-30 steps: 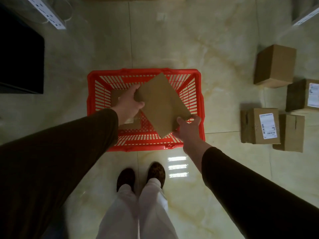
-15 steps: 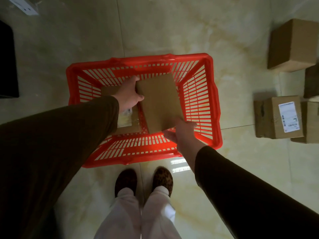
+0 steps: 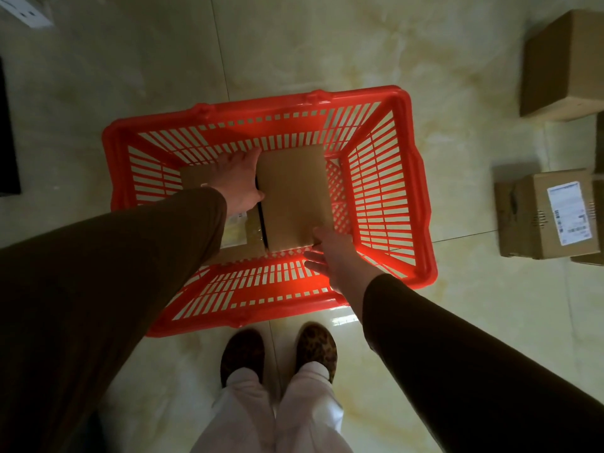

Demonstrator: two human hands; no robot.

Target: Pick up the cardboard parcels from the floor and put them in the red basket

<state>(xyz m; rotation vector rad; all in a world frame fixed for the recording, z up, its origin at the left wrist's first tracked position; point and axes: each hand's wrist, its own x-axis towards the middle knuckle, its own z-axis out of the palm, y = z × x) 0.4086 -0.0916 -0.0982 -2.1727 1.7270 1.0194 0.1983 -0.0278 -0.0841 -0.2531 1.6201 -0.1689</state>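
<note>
A flat brown cardboard parcel lies low inside the red basket, lengthwise along the middle. My left hand presses against its left edge. At its near right corner, my right hand grips it with the thumb on top. Another parcel with a pale label rests on the basket floor to the left, mostly hidden under my left arm. More parcels lie on the floor at the right: a plain box and a labelled box.
The basket stands on glossy tiled floor just ahead of my feet. A dark object sits at the left edge and a white power strip at the top left. Further boxes are cut off by the right edge.
Both hands have lowered the flat parcel from above the rim down into the basket and turned it straight. The view has moved closer to the basket.
</note>
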